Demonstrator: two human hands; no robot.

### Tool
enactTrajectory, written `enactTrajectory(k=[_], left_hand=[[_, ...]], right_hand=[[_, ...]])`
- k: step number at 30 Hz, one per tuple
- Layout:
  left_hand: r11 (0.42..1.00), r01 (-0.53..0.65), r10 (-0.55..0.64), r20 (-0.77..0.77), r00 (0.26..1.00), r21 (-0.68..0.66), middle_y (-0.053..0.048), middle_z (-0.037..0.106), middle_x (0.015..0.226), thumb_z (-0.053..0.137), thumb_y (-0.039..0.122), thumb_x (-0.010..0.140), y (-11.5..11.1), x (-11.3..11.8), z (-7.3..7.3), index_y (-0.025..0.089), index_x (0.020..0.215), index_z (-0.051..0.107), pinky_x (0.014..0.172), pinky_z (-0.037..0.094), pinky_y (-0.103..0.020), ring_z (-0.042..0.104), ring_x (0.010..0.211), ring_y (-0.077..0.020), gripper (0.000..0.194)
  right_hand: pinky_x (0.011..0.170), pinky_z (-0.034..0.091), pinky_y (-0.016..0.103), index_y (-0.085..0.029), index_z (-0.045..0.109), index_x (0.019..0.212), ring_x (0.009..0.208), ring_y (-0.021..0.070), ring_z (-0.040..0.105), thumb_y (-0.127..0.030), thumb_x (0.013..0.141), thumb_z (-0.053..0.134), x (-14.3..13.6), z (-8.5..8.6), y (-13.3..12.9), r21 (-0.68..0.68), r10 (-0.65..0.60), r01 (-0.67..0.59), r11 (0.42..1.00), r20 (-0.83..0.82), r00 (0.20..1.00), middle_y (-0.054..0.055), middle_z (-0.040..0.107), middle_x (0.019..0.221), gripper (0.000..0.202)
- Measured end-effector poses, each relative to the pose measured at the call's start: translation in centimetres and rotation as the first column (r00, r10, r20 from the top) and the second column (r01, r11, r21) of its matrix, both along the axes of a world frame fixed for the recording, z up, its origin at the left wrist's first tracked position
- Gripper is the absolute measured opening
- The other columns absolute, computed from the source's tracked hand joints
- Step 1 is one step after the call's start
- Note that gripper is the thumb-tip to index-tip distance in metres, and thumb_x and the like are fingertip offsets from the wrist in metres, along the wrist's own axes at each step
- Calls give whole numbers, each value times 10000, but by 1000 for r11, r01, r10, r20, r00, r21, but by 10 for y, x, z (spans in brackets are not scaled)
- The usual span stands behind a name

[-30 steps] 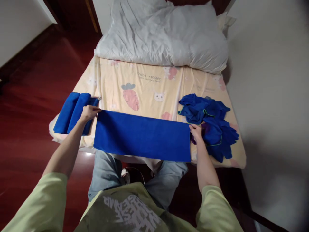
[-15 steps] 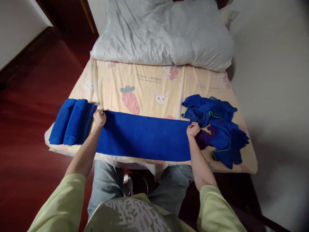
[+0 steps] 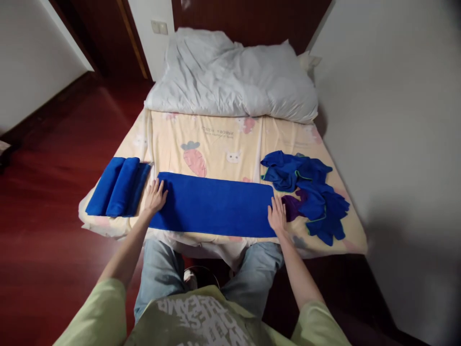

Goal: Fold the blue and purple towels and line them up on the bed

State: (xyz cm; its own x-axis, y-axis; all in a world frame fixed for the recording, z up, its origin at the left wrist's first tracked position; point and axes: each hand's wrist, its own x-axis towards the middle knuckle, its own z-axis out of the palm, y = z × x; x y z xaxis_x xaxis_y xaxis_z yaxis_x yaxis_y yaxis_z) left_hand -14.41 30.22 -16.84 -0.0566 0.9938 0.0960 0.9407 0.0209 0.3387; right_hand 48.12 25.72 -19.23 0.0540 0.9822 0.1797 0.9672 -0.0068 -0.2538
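Pressing long folded blue cloth strip (image 3: 212, 204) flat on bed (image 3: 216, 139): left hand (image 3: 155, 196) & right hand (image 3: 277, 216) at opposite ends, fingers spread wide, gripping nothing.

- My left hand (image 3: 155, 196) lay flat over the left end of the blue towel (image 3: 214, 204), hiding that edge.
- My right hand (image 3: 277, 215) covered the towel's right end likewise.
- The print on the bedsheet (image 3: 219, 144) was too small to read.
- A purple cloth (image 3: 292, 205) lay mostly buried under the heap of blue cloths (image 3: 309, 192).
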Motion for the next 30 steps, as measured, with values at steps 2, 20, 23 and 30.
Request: enactTrajectory(k=[2, 20, 23, 30], left_hand=[[999, 21, -21, 19, 1000, 37, -201, 227, 1711, 353, 435, 1019, -45, 6, -6, 52, 1595, 377, 1292, 178, -588, 137, 1612, -352, 692], [980, -166, 189, 264, 946, -107, -213, 405, 1627, 436, 377, 981, -287, 41, -67, 92, 1468, 559, 1252, 334, -573, 314, 1556, -366, 577], [981, -149, 177, 260, 949, -124, -187, 442, 1609, 451, 374, 983, -292, 43, -69, 125, 1421, 612, 1257, 333, -567, 343, 1541, -363, 529], [978, -118, 150, 185, 971, -174, -198, 426, 1615, 484, 310, 950, -274, 45, -61, 90, 1416, 615, 1259, 306, -581, 313, 1541, -398, 531]], right_hand=[[1301, 227, 499, -106, 395, 1598, 1606, 252, 236, -434, 1070, 221, -9, -6, -37, 3, 84, -84, 996, -16, 996, 157, 342, 1690, 645], [1185, 366, 582, -64, 678, 1199, 1425, 363, 486, -263, 864, 418, -26, -18, -124, 85, -416, 466, 881, -334, 846, 278, 619, 1406, 468], [1196, 331, 597, -71, 663, 1166, 1414, 377, 477, -231, 796, 481, -40, 6, -124, 41, -489, 541, 840, -374, 788, 287, 608, 1396, 442], [1100, 446, 448, -181, 575, 1181, 1263, 285, 573, -295, 786, 571, -162, 34, -156, -203, -419, 587, 784, -871, 258, 170, 635, 1358, 411]])
